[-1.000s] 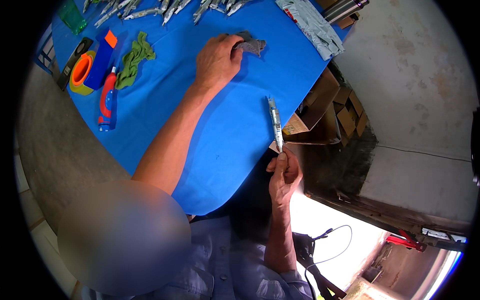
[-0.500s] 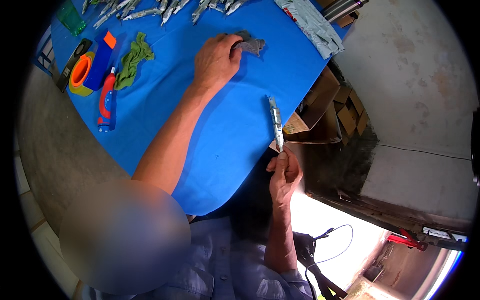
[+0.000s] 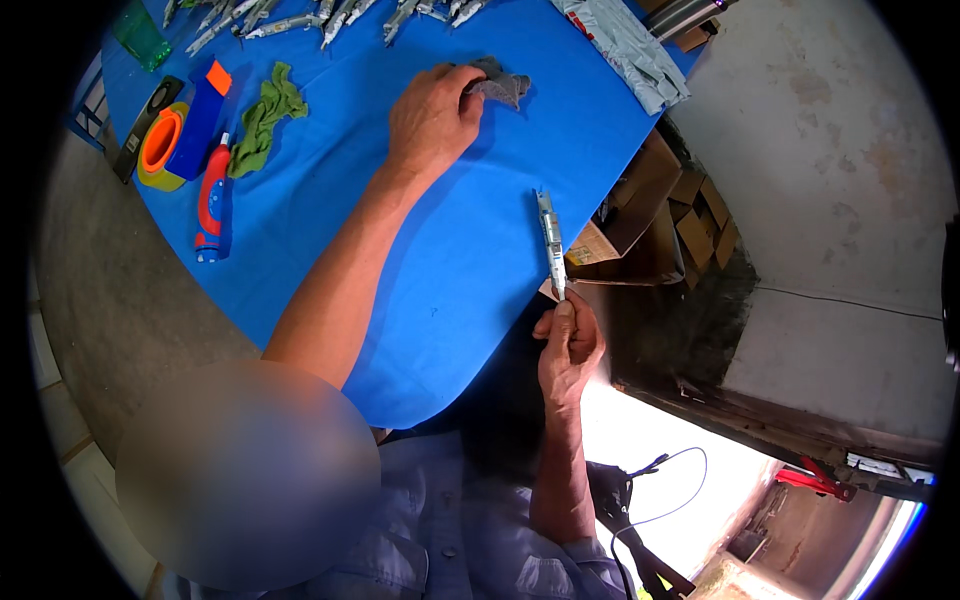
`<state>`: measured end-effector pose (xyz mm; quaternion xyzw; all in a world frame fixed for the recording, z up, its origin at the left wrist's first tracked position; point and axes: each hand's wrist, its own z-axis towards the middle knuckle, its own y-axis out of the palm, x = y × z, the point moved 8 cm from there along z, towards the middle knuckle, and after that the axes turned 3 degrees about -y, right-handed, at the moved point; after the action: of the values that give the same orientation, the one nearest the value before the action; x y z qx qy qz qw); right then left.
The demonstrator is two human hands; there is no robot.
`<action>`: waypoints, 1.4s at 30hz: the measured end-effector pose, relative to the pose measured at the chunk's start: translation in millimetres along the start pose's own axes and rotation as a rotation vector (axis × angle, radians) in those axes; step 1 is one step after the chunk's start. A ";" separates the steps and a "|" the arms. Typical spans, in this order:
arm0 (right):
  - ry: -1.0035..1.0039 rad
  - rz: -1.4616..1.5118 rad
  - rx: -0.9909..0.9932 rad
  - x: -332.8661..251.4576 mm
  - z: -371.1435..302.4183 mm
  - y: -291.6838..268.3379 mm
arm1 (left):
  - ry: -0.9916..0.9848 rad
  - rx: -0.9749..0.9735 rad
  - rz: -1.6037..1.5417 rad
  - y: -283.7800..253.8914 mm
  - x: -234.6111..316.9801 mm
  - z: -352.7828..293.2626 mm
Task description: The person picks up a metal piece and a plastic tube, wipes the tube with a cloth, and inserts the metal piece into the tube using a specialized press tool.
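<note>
My left hand (image 3: pixel 432 118) reaches far across the blue table (image 3: pixel 450 260) and pinches a small grey cloth (image 3: pixel 503 86) that lies on the surface. My right hand (image 3: pixel 568 345) is close to my body at the table's near edge. It grips the lower end of a slim silver metal tool (image 3: pixel 549 240), held upright above the edge. A row of several similar silver tools (image 3: pixel 330 15) lies along the far side of the table.
A green rag (image 3: pixel 262 118), a red and blue handled tool (image 3: pixel 211 200), an orange tape roll (image 3: pixel 158 148) and a blue block (image 3: pixel 198 122) lie at the left. Grey packets (image 3: pixel 630 45) sit at the far right corner. Cardboard boxes (image 3: pixel 660 215) stand on the floor beside the table.
My left hand has closed further over the grey cloth. My right hand and the silver tool have barely moved.
</note>
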<state>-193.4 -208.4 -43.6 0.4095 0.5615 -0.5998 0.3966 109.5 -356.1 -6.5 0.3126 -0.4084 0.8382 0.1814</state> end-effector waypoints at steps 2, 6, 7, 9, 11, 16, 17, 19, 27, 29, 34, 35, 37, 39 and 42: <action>-0.045 -0.016 0.010 -0.5 0.3 0.1 | -0.004 -0.006 0.000 0.6 -0.3 0.2; -0.072 -0.029 0.013 -1.5 0.6 0.5 | 0.009 0.004 0.011 0.2 0.1 0.2; -0.070 -0.034 0.013 -0.5 0.7 0.7 | 0.009 0.005 0.012 0.1 -0.2 -0.1; -0.066 -0.045 0.015 1.8 0.9 0.4 | 0.012 0.006 0.011 0.3 0.2 -0.3; -0.058 -0.023 0.016 1.2 0.4 0.6 | 0.016 0.009 0.008 0.0 0.9 -0.5; -0.041 -0.005 0.010 -0.5 0.2 1.1 | 0.008 0.008 0.009 0.1 0.9 -0.2; -0.023 -0.005 0.007 -0.4 -0.2 0.9 | 0.009 0.012 0.009 -0.6 1.5 -0.5; -0.020 -0.017 0.003 0.1 -0.3 0.6 | 0.001 -0.002 0.013 -0.5 1.2 -0.4; -0.105 -0.036 0.010 -2.7 -1.6 1.3 | 0.016 0.016 -0.002 -2.0 2.4 1.1; -0.110 -0.053 -0.002 -3.7 -1.0 2.1 | 0.017 0.020 0.000 -1.4 1.5 0.9; -0.118 -0.053 -0.004 -1.5 -1.7 1.8 | 0.009 0.010 0.004 -1.9 2.6 0.5; -0.116 -0.054 -0.005 -2.1 -1.6 1.9 | 0.004 0.003 0.003 -1.3 2.0 0.2; -0.101 -0.056 -0.007 -2.6 -1.7 2.2 | 0.002 0.003 0.008 -1.0 1.9 0.1; -0.095 -0.056 -0.009 -2.6 -1.5 2.6 | 0.004 0.011 0.014 -0.9 1.4 -0.1; -0.101 -0.063 -0.010 -3.1 -1.5 2.6 | 0.008 0.018 0.018 -0.7 1.5 -0.3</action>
<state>-189.8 -206.9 -41.6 0.3587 0.5563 -0.6293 0.4073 108.6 -355.4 -5.3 0.3071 -0.4027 0.8448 0.1727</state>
